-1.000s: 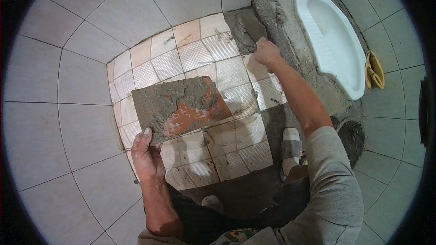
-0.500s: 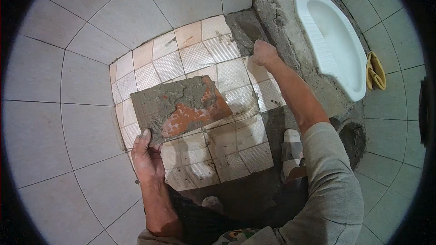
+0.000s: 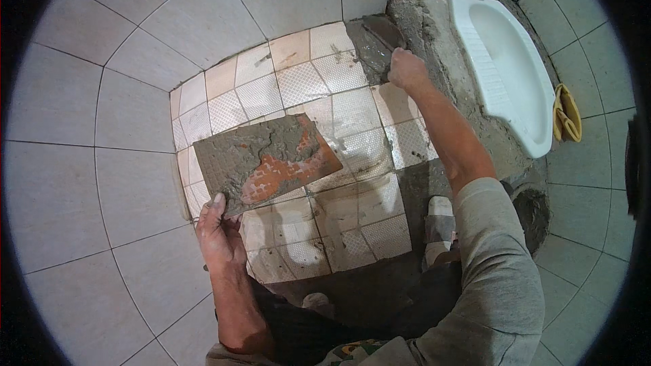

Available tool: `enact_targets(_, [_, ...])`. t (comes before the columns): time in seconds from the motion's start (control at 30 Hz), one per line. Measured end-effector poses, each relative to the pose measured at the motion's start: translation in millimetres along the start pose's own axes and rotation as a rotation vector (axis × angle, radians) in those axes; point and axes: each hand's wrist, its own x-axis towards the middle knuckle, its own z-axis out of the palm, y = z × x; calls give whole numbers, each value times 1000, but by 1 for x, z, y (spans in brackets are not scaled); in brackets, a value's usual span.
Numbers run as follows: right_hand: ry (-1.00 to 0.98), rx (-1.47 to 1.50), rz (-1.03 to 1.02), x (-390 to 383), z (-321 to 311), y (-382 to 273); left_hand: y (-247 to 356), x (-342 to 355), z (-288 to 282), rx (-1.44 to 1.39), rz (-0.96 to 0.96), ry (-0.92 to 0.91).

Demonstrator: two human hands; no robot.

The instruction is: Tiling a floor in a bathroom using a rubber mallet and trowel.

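My left hand grips the near left corner of a rectangular tile, thumb on top. Grey wet mortar covers most of the tile's upturned face, with a bare orange-red patch toward its near right side. At the far right, my right hand is closed round the handle of a trowel. The trowel's dark blade rests at a bed of grey mortar between the laid floor tiles and the rough raised step. Most of the handle is hidden inside my fist.
A white squat toilet pan is set in the rough concrete step on the right, with a yellow cloth-like item beside it. Nearer lies a round hole. Light tiled walls close in on the left and back.
My right hand and the trowel have shifted slightly, and the blade now sits more steeply against the step's edge. My left hand keeps the tile almost where it was. The view has shifted slightly.
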Motion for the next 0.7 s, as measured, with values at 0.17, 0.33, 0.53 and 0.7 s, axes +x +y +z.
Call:
enact_targets(0.17, [24,-25,1,-7,-3,6,-1,1,6,25,-44,31])
enact_targets(0.33, [-75,-66,30,-16,-11,16,-5,1,13,-13,-72,16])
enact_targets(0.53, [255,199,14,-62,-71,55,-15,10,26,-90,-109,-30])
enact_targets(0.7, [277,540,215,-212,-154,113,-21,18,32,-150,-145,-122])
